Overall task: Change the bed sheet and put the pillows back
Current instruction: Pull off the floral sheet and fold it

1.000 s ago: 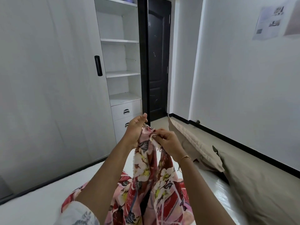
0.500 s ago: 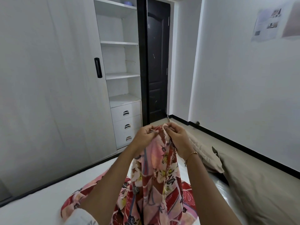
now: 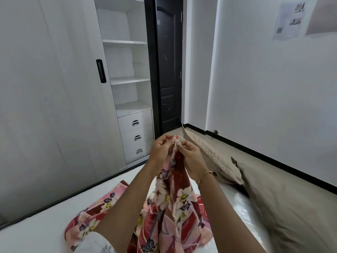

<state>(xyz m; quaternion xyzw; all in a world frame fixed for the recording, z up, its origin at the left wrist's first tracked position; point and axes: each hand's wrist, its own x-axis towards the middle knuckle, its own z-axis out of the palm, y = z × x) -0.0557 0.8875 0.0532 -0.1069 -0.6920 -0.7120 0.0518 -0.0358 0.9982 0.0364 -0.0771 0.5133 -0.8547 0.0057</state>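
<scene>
White wardrobe (image 3: 54, 106), dark door (image 3: 168, 70), white wall (image 3: 264, 97)

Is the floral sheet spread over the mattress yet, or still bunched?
Bunched: both hands, left and right, pinch the floral sheet by its edge; the rest lies crumpled on the mattress.

I'm gathering the floral sheet (image 3: 175, 201) edge, my left hand (image 3: 161, 147) and right hand (image 3: 192, 157) closing together from apart.

Sheet (image 3: 169, 207) bunched on mattress (image 3: 36, 232) in front, two pillows (image 3: 284, 203) to its right, wardrobe (image 3: 54, 88) left, door (image 3: 167, 70) behind.
</scene>
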